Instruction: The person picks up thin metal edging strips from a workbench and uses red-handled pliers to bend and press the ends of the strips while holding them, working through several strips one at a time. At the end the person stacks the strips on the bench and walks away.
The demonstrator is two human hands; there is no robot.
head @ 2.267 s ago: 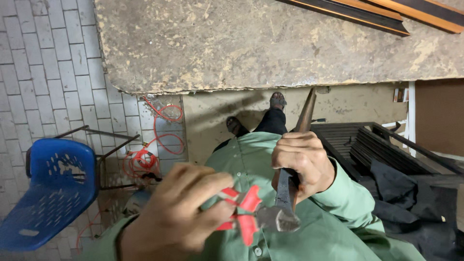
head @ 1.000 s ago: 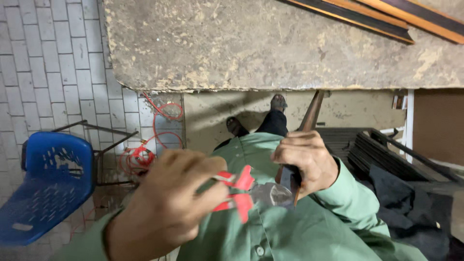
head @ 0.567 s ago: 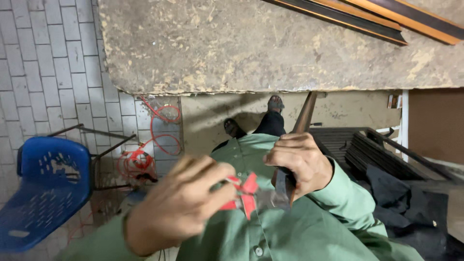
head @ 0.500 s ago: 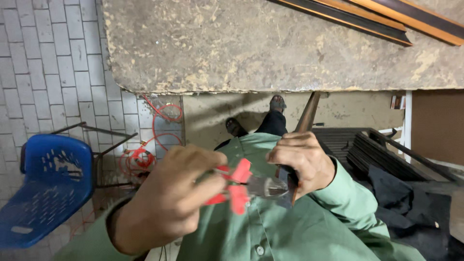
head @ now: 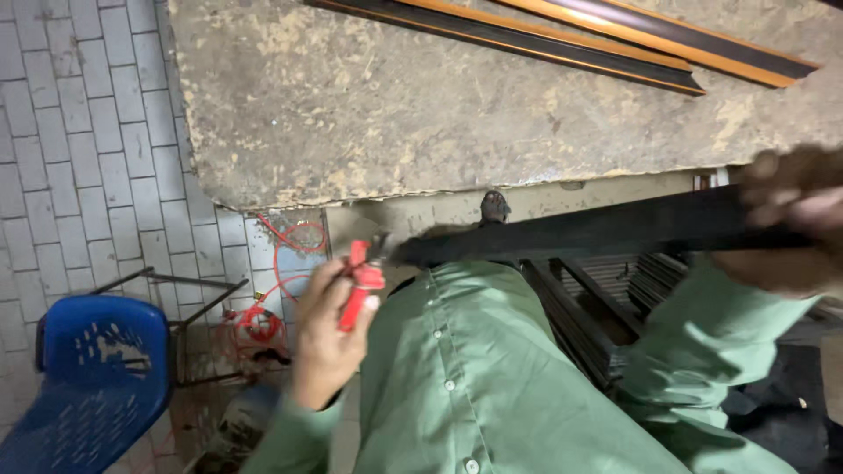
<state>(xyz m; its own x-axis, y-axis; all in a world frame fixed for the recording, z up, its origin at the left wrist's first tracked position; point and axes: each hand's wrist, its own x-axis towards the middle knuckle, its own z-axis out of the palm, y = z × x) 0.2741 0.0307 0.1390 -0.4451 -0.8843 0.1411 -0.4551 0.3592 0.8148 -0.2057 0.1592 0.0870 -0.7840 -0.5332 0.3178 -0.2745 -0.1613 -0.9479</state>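
My left hand (head: 327,338) grips red-handled pliers (head: 358,281), whose jaws meet the left end of a long dark strip (head: 597,230). The strip runs level across my green-shirted chest to the right. My right hand (head: 786,219), blurred at the frame's right edge, is closed around the strip's far end. One of my shoes (head: 494,206) shows below the strip.
A worn stone-topped table (head: 421,105) fills the top, with black-and-orange strips (head: 562,44) lying on it. A blue plastic chair (head: 83,386) stands at lower left on the tiled floor. Red cable (head: 281,263) is coiled beside it. Dark metal pieces (head: 580,307) are stacked at right.
The strip has swung from upright in my right hand to level across my body. My right hand moved far right; my left hand with the pliers moved left and up.
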